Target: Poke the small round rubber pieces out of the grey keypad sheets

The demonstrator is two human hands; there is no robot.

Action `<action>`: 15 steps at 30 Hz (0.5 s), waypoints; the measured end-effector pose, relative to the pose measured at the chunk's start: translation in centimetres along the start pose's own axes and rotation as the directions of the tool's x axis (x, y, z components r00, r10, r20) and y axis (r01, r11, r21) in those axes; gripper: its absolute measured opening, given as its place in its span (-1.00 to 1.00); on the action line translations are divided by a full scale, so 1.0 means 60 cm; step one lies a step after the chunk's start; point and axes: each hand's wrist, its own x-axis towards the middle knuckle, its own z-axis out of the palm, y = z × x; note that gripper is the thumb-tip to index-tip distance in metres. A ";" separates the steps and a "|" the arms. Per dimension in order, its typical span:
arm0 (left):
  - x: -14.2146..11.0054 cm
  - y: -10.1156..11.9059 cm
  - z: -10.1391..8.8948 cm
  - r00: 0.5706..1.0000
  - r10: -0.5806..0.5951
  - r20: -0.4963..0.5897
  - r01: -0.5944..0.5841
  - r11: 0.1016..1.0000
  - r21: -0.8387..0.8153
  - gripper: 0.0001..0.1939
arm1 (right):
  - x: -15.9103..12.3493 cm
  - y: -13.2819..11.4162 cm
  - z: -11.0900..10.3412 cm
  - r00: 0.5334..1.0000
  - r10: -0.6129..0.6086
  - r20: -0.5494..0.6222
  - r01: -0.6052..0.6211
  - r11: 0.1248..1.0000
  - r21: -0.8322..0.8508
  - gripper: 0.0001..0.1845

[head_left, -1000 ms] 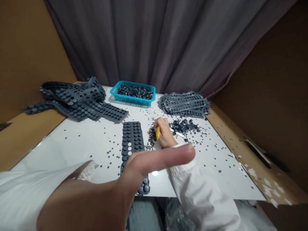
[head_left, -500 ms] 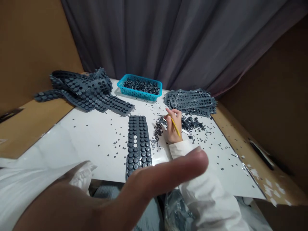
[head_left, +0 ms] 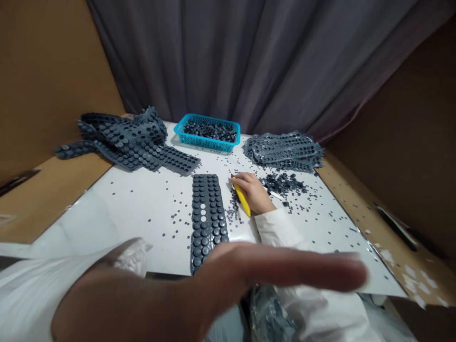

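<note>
My left hand [head_left: 213, 285] looms blurred right in front of the camera, open, one finger stretched to the right; the other fingers are out of sight. It covers the near end of a dark grey rubber sheet [head_left: 208, 204] with rows of round studs and three white round spots. To the right of this sheet, my right hand [head_left: 253, 192] is closed around a flat yellow tool [head_left: 241, 197] with a dark tip, shaped like a craft knife. The tool's tip points away from me toward the left. Small dark discs [head_left: 233, 209] lie scattered under and around this hand.
A blue basket [head_left: 206, 142] of dark pieces stands at the back. Studded sheets [head_left: 131, 142] are heaped on the left, perforated sheets [head_left: 285, 151] stacked on the right. Dark scraps [head_left: 285, 183] and a white strip [head_left: 276, 194] lie nearby. Cardboard walls [head_left: 53, 71] flank the table.
My right hand has turned palm down and shifted slightly left, showing the yellow tool's broad side. My left hand's finger has swung lower and farther right. The view has shifted slightly.
</note>
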 end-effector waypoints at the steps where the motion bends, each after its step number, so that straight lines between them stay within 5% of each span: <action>1: 0.015 -0.003 0.003 1.000 -0.011 0.003 0.011 1.000 0.002 -0.51 | -0.001 0.003 -0.004 1.000 0.018 0.019 -0.017 0.999 -0.045 -0.67; 5: 0.082 -0.028 0.011 0.996 -0.086 0.020 0.083 0.991 0.103 -0.54 | -0.011 0.019 -0.032 0.973 0.221 -0.061 -0.229 0.956 -0.184 -0.71; 9: 0.151 -0.083 0.023 0.963 -0.266 0.049 0.233 0.908 0.349 -0.61 | -0.020 0.027 -0.050 0.868 0.491 -0.071 -0.488 0.819 -0.303 -0.84; 15: 0.205 -0.144 0.049 0.959 -0.225 0.170 0.149 0.916 0.371 -0.91 | -0.017 0.030 -0.035 0.857 0.507 -0.093 -0.512 0.816 -0.268 -0.91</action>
